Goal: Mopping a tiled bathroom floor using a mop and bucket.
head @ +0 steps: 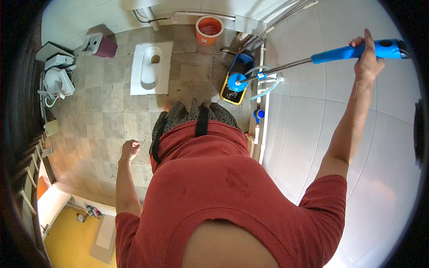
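Note:
My right hand (368, 63) is wrapped around the blue grip of a mop handle (342, 54), one finger stretched along it. A metal pole (288, 65) slopes from the grip to a round blue mop head disc (237, 82). That disc sits in the near end of a yellow and blue mop bucket (238, 97), which has dark water or a dark inside. Beside my left hip, my left hand (130, 149) hangs over the tiled floor with fingers curled and nothing seen in it.
A white squat toilet (150, 68) is set into the floor ahead. Nearby stand an orange bucket (205, 40) and a purple bin (106, 47). White pipes with a blue water meter (259, 114) run along the right tiled wall (301, 110). A washbasin (57, 82) is at the left.

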Demonstrator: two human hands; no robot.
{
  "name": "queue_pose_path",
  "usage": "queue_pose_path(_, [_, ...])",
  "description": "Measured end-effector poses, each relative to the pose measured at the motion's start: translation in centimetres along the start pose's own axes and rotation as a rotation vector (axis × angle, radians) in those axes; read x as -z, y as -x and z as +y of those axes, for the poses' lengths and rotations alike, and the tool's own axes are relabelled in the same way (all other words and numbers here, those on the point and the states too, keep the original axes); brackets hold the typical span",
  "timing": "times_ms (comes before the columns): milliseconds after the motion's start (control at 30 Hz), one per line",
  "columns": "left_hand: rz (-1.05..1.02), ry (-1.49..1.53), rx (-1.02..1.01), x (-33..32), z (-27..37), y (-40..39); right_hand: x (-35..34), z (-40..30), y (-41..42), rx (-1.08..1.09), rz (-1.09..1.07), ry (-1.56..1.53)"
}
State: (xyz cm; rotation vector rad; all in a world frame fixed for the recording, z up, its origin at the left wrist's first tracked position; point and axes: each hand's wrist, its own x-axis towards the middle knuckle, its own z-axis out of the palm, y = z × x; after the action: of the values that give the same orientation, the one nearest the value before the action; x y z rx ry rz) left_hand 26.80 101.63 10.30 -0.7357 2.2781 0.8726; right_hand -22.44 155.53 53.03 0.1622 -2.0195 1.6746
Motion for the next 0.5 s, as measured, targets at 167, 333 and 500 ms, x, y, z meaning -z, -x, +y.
queue_pose_path(167, [0.017,0.031,-0.084,0.6,2.4,-0.9,0.5,7.0,1.6,0.023,0.001,0.082])
queue_pose_path(333, [-0.019,0.079,0.001,0.2,1.6,0.0,0.0,14.6,4.9,-0.134,0.093,0.080])
queue_pose_path(500, [-0.048,0.025,0.074,-0.6,-0.4,0.9,-0.9,17.9,7.6,-0.140,0.069,0.189])
